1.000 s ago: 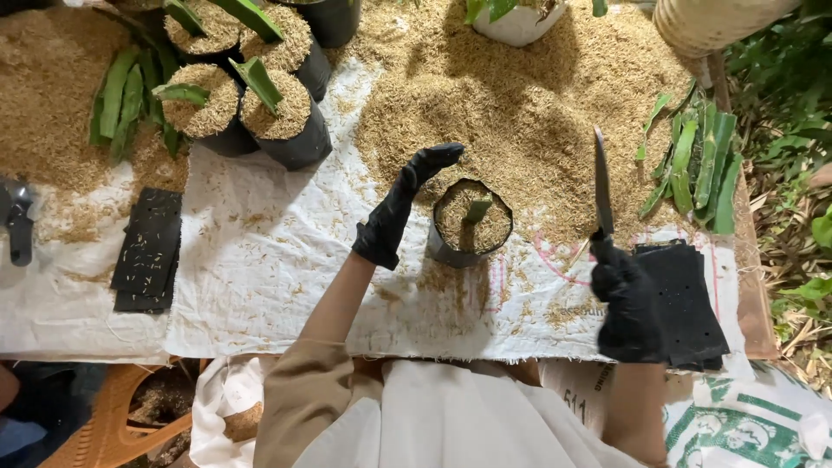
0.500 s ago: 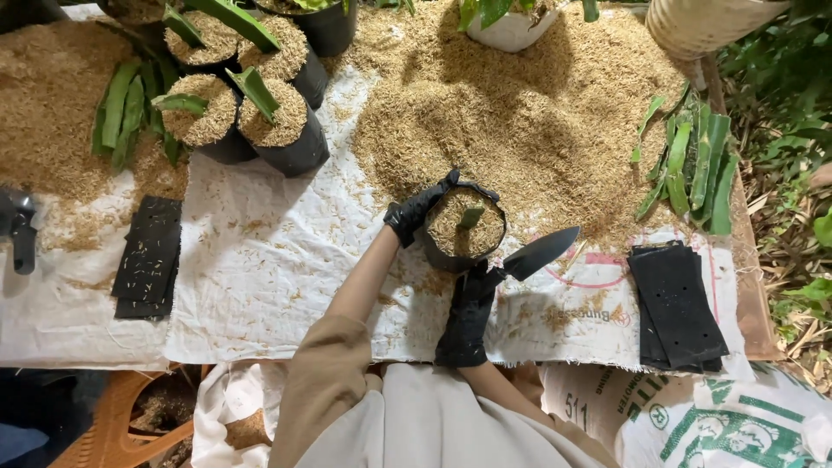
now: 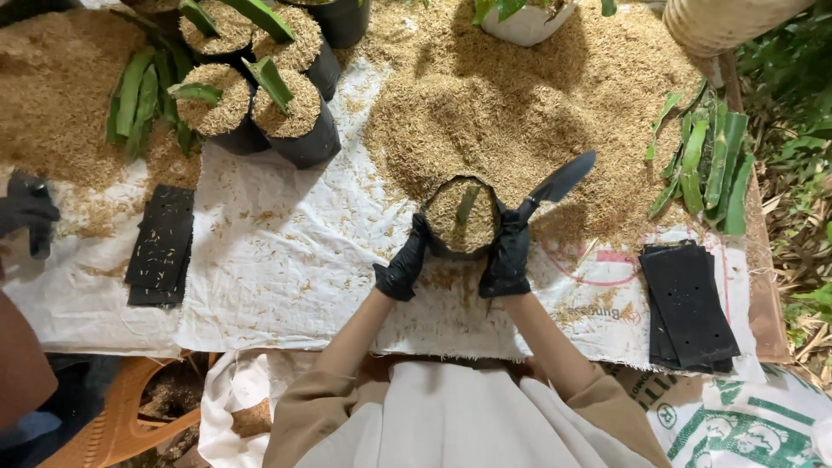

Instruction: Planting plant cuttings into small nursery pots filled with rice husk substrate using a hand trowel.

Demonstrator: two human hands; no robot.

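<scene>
filled black grow bags [image 3: 260, 104] stood upper left on white sacking [image 3: 286, 260]; flat empty bags [image 3: 689, 303] lay right, green cuttings [image 3: 706, 165] beside the husk heap [image 3: 520, 113].

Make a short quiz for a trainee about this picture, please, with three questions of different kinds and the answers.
1. True or false: both gloved hands touch the filled black bag in the middle.
2. Which hand also holds the knife?
A. left
B. right
3. Fill in: the stack of empty black bags nearest the right hand lies to its ____.

Key:
1. True: left hand and right hand clasp the bag.
2. B: the knife points up and away.
3. Right: the stack.
</scene>
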